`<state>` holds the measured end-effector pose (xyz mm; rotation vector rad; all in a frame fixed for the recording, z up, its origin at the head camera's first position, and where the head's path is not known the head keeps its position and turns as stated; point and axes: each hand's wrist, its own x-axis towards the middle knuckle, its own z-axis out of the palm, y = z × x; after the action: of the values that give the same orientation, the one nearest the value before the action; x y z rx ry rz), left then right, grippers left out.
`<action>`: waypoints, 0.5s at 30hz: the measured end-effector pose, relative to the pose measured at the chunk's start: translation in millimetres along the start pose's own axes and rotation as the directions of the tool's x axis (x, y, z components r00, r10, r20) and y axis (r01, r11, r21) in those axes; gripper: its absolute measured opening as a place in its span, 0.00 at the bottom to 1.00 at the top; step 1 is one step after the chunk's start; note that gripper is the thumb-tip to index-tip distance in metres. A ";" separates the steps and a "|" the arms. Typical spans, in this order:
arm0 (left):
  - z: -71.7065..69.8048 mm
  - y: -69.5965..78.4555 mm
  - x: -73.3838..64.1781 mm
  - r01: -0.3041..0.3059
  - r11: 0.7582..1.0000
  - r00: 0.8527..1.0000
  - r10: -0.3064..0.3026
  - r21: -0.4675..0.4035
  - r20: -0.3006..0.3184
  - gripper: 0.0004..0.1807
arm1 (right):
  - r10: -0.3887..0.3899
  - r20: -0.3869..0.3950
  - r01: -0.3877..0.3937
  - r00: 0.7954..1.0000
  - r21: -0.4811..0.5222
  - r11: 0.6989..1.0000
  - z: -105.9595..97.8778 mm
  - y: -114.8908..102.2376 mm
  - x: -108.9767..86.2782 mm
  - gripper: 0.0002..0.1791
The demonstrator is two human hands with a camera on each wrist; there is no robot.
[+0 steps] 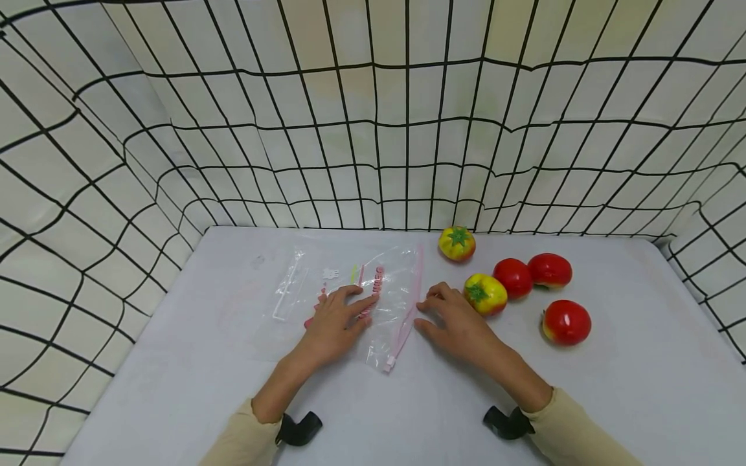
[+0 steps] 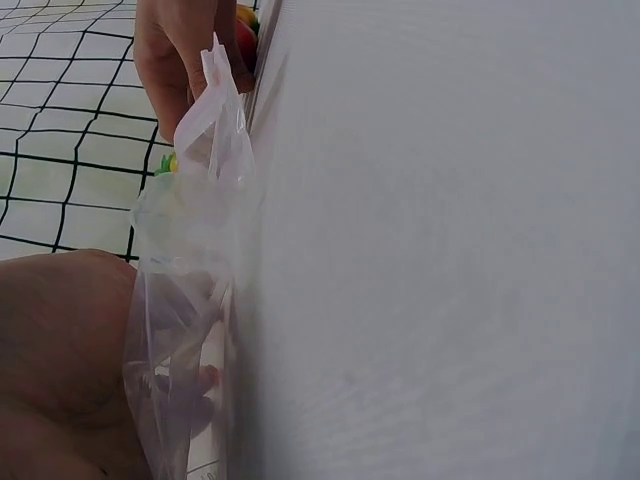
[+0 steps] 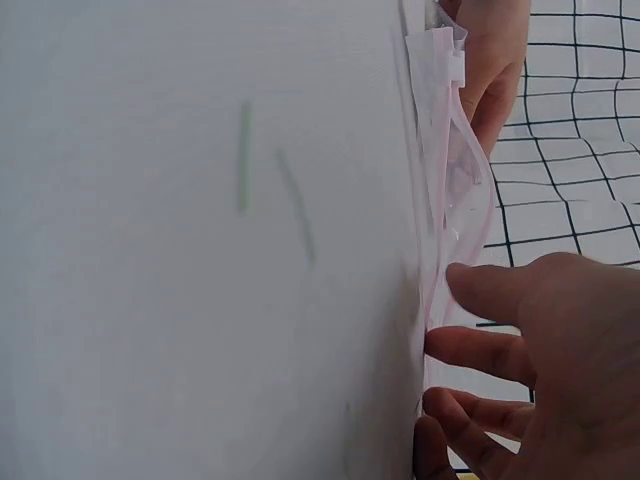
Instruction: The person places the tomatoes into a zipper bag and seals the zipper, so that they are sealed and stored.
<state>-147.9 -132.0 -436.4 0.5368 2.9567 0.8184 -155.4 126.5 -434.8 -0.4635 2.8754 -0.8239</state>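
Beige sleeves of mine are below the slider zip bag, which lies on the white table. My left hand rests on the bag with spread fingers; my right hand touches its pink zip edge, thumb and fingers apart. I judge the work early: the bag is laid out, but two yellow fruits and three red fruits are all outside, right of it.

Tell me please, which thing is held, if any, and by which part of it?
Left hand rests on the plastic bag, without gripping; right hand is at its pink edge, but whether it pinches cannot be told.
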 end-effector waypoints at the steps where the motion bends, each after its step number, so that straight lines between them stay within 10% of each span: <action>1: 0.2 -0.7 -0.1 -0.001 1.000 1.000 0.001 0.000 0.000 0.25 | -0.002 -0.008 0.002 1.000 0.001 1.000 0.6 -0.5 0.9 0.20; 15: 3.0 -3.9 -0.2 0.011 1.000 1.000 -0.011 -0.005 0.004 0.26 | 0.039 -0.055 -0.041 0.998 -0.040 0.998 9.1 -4.2 8.9 0.20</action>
<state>-148.6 -133.6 -441.0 0.5213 2.9505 0.8223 -160.9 115.8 -440.5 -0.3925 2.9459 -0.7844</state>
